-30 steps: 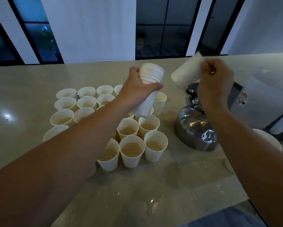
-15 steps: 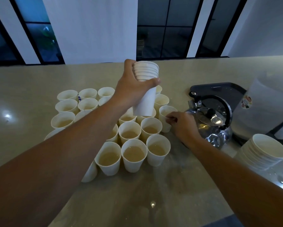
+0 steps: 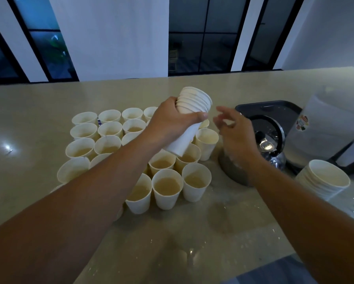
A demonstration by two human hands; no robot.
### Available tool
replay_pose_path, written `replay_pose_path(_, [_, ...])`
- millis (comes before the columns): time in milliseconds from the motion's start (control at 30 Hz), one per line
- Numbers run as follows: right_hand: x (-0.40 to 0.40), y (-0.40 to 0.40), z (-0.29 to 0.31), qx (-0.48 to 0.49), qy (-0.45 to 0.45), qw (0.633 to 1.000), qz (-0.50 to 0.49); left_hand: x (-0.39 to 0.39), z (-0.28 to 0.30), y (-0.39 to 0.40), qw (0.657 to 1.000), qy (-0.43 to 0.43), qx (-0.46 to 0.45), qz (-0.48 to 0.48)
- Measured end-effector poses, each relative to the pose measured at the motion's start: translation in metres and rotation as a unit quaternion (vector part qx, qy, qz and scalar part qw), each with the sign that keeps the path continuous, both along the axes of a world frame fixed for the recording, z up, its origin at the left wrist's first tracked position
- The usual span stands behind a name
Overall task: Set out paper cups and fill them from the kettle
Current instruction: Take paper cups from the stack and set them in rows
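My left hand point(image 3: 172, 121) grips a tilted stack of white paper cups point(image 3: 189, 121) above the middle of the counter. Under it, several paper cups point(image 3: 166, 188) stand packed together, many holding pale liquid. One empty cup point(image 3: 206, 143) stands at the group's right edge. My right hand point(image 3: 232, 132) hovers just right of the stack, fingers spread and blurred, holding nothing. The steel kettle point(image 3: 272, 148) with a black handle sits behind and partly under that hand.
A second stack of cups point(image 3: 323, 182) stands at the right edge of the beige counter point(image 3: 28, 111). A dark tray point(image 3: 274, 108) and a white container point(image 3: 327, 132) lie behind the kettle. Water patches wet the near counter.
My right hand set a single cup down at the group's right edge, let go, and has risen towards the stack. My left hand kept the stack, now tilted more.
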State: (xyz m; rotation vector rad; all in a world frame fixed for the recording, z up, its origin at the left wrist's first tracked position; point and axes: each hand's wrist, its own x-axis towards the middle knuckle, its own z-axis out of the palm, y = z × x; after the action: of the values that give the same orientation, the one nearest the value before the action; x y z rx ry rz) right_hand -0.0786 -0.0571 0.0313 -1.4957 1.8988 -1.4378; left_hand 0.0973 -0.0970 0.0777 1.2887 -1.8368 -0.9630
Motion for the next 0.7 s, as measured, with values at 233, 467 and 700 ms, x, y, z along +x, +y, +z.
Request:
replay_pose_path(233, [0.009,0.036,0.045,-0.012,-0.021,0.989,0.143,-0.012,-0.007,0.024,0.999,-0.022,0.015,-0.037])
replay_pose_path(467, [0.001,0.051,0.045,0.012,-0.047,0.989,0.139,-0.003,-0.003,0.032,0.993,-0.052,0.051,-0.096])
replay_pose_path(700, [-0.008,0.055,0.057,0.018,-0.016,0.992,0.121,0.005,-0.005,0.038,0.993,-0.02,0.037,-0.114])
